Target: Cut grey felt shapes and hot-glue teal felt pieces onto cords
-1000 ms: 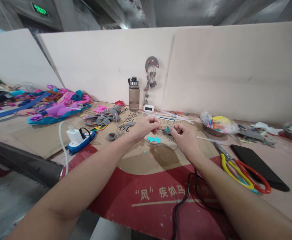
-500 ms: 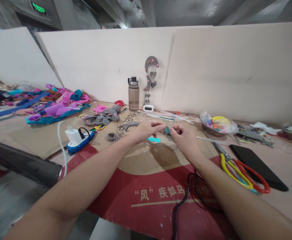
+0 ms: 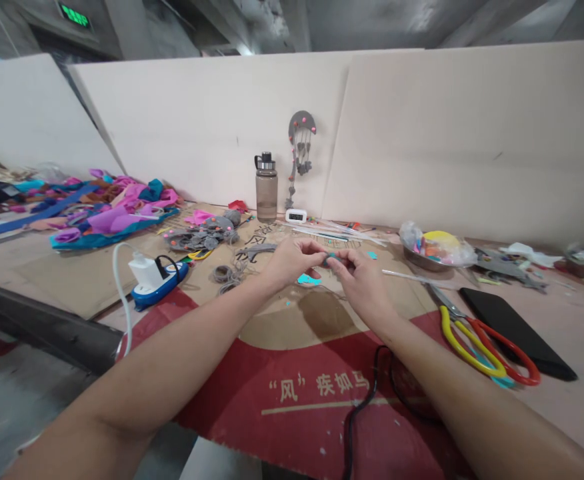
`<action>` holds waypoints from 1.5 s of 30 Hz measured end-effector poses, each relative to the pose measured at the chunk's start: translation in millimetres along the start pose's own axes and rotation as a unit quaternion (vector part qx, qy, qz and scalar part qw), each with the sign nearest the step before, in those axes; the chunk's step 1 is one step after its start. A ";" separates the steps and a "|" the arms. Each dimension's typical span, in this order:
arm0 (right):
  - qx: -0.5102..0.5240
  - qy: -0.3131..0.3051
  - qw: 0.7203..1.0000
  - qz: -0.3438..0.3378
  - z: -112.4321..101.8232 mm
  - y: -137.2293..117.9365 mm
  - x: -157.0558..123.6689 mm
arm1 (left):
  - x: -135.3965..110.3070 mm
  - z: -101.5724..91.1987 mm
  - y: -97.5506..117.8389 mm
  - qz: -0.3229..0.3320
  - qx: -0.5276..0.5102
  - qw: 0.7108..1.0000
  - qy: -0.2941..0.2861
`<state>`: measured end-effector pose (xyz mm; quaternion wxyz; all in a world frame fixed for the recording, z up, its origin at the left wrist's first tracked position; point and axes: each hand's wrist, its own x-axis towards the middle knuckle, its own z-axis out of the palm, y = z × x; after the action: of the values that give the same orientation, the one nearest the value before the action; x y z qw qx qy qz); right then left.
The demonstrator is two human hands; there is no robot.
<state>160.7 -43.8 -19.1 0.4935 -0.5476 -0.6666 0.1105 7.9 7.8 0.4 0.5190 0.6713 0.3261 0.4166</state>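
My left hand (image 3: 292, 260) and my right hand (image 3: 359, 280) meet above the cardboard work surface (image 3: 292, 320), fingers pinched together. Between the fingertips of both is a small teal felt piece (image 3: 330, 258), mostly hidden by the fingers. A thin thread trails down from it toward the table. Just below the hands lies a bright cyan felt scrap (image 3: 308, 280). A coil of grey string (image 3: 225, 273) rests to the left of my left hand.
Yellow and red scissors (image 3: 482, 340) and a black case (image 3: 509, 322) lie right. A metal bowl of coloured bits (image 3: 435, 250) is behind them. A water bottle (image 3: 266, 187), small clock (image 3: 296, 215), power strip (image 3: 158, 280), grey felt pieces (image 3: 199, 237), coloured felt pile (image 3: 112, 210) and black cable (image 3: 367, 400) are around.
Both hands have closed in until the fingertips touch, and the teal piece has become more hidden. The right hand shifted slightly left.
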 end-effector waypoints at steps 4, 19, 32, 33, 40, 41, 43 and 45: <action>0.015 0.005 1.000 0.018 5.3 2.6 -1.8 | 1.4 -2.0 0.8 0.011 -0.004 1.000 0.024; -0.025 -0.097 0.993 -0.061 -0.2 -3.4 -4.8 | 21.2 -17.5 -15.2 -0.019 -0.219 0.965 0.143; -0.052 -0.277 0.947 -0.157 10.7 -26.8 -32.0 | 29.8 -41.4 -7.2 -0.025 -0.374 0.899 0.226; -0.042 -0.297 0.938 -0.172 10.1 -31.0 -34.8 | 31.3 -44.4 -7.2 -0.019 -0.382 0.893 0.236; 0.017 -0.313 0.895 -0.318 2.3 -56.4 -43.2 | 37.0 -62.7 -2.5 -0.038 -0.453 0.845 0.281; 0.030 -0.291 0.905 -0.309 0.2 -55.1 -41.4 | 36.9 -63.3 -1.3 -0.043 -0.460 0.841 0.281; 0.053 -0.239 0.935 -0.258 -5.7 -47.8 -33.9 | 36.3 -63.5 1.0 -0.053 -0.467 0.839 0.274; 0.039 -0.167 0.971 -0.164 -14.2 -35.0 -21.1 | 35.1 -63.1 2.7 -0.058 -0.461 0.846 0.262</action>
<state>148.3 -80.3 0.6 0.4075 -0.3849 -0.8156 0.1433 -33.3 64.5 17.9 0.6871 0.2000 0.2583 0.6490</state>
